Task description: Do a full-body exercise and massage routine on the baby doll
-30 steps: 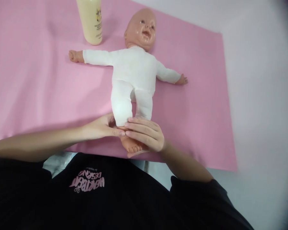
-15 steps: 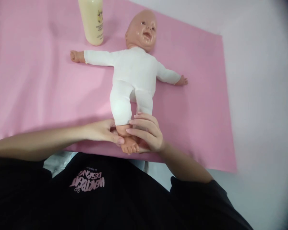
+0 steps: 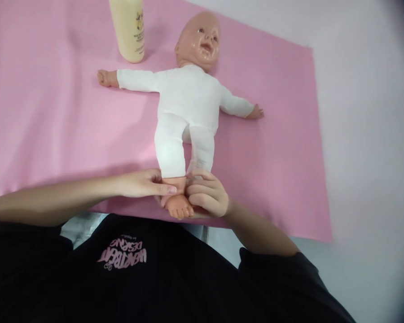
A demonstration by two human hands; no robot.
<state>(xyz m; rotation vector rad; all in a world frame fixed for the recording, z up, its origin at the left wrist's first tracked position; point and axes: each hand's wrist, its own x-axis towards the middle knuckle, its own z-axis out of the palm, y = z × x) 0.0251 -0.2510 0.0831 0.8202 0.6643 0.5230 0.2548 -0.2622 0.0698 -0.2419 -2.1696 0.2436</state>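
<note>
A baby doll (image 3: 188,96) with a white cloth body lies on its back, arms spread, its feet towards me. My left hand (image 3: 146,183) is closed round the ankle of the doll's leg on the left, thumb lying across the top just below the white cloth. The bare plastic foot (image 3: 179,207) sticks out below that thumb. From the other side, my right hand (image 3: 208,194) has its fingers curled against the same lower leg. The doll's other foot is hidden behind my right hand.
A pink mat (image 3: 272,157) lies under the doll, on a pale surface (image 3: 360,134) that shows to the right. A pale yellow bottle (image 3: 128,38) with a printed label stands near the doll's head, on the left. The mat's front edge runs close to my body.
My left thumb has moved up from the foot onto the ankle. The right fingers, stretched over the leg before, are now curled in at its side.
</note>
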